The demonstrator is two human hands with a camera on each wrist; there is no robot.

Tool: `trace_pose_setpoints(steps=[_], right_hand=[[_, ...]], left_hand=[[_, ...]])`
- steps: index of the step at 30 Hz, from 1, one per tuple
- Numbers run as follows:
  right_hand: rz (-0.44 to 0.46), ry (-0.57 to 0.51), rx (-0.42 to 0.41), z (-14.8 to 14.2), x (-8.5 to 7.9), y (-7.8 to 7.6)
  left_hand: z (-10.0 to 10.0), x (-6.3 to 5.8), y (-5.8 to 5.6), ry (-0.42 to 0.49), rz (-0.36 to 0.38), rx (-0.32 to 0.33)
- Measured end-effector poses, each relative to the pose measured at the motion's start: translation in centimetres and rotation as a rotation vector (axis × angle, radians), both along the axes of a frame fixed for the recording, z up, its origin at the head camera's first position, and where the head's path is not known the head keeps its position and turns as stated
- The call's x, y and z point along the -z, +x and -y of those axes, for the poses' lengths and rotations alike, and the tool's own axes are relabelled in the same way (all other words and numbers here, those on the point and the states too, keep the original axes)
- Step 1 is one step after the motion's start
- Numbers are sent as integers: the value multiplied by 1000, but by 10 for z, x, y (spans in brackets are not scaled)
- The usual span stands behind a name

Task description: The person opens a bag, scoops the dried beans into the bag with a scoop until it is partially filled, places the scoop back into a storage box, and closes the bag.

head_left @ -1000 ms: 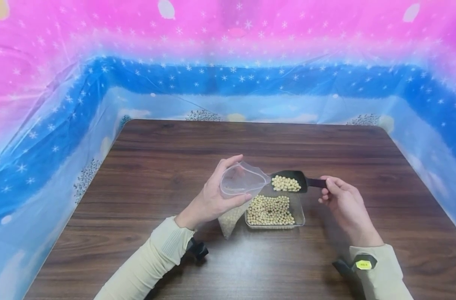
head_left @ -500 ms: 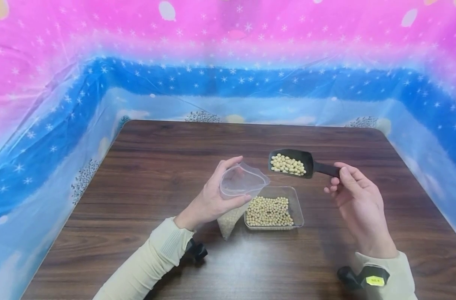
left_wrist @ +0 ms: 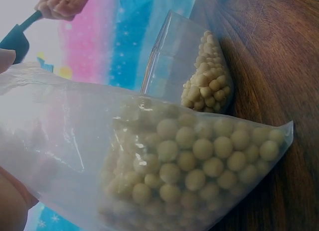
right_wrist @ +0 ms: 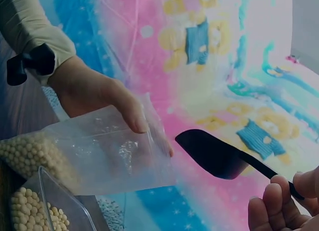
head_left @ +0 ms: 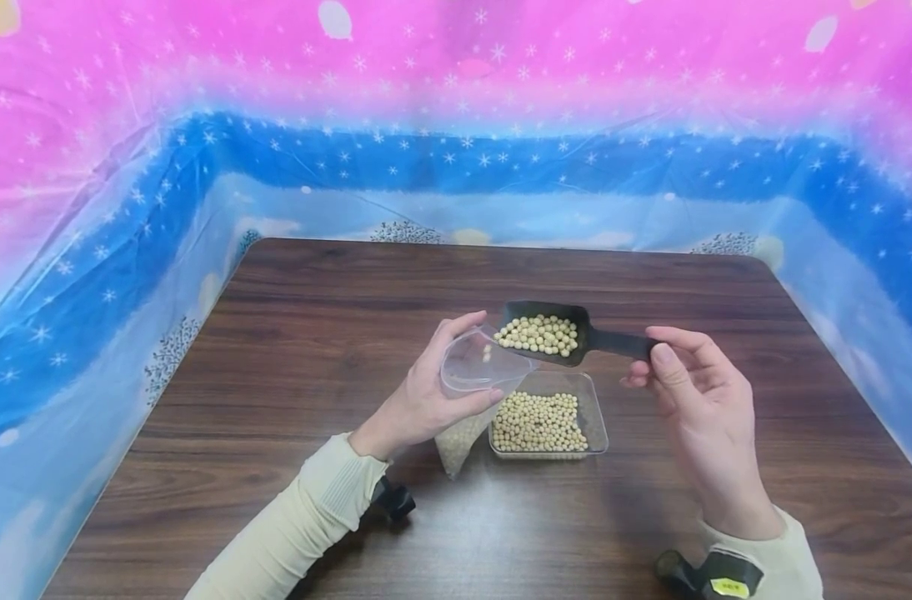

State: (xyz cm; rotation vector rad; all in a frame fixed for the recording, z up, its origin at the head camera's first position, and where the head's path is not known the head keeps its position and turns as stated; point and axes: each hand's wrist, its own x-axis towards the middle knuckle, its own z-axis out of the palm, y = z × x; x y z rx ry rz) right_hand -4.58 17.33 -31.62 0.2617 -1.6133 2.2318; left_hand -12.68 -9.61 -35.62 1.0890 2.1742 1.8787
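My left hand grips a clear plastic bag by its mouth, which it keeps spread wide. Soybeans fill the bag's lower part in the left wrist view, and its bottom corner reaches down to the table. From the right, my right hand pinches the handle of a black scoop between thumb and fingers. A heap of soybeans lies in the scoop, whose front edge overlaps the bag's mouth. A couple of beans show just inside the opening.
Right beside the bag, a clear plastic box with more soybeans stands on the dark wooden table. A pink and blue printed cloth hangs around the table's back and sides.
The loaded scoop first moved up and away to the right from beside the bag, then came back left over its mouth, where a few beans slip in. The left hand and bag stay put.
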Motion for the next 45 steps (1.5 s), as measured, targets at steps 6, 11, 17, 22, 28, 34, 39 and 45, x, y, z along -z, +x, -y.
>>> trace_pose_setpoints(steps=[6,11,17,22,28,34,39,45], right_hand=[[-7,117,80,5,-2,2],[-4,218,167,9,-5,4],[1,312,242,13,-6,6],[-65,314,218,15,-3,6],[-192,351,230,15,-2,6],[-354,470,305,21,-12,13],[-528,460,540,25,-20,14],[-563,954,770,12,-6,1]], left_hand=[[0,-11,5,-4,1,-2],[0,-9,4,7,-1,3],[0,-10,6,-13,-2,-15],[0,-3,2,-18,-15,-19],[0,15,-9,5,-6,-5],[0,17,-10,-6,-23,-13],[0,2,-1,-4,1,-2],[1,-9,4,2,-2,10]])
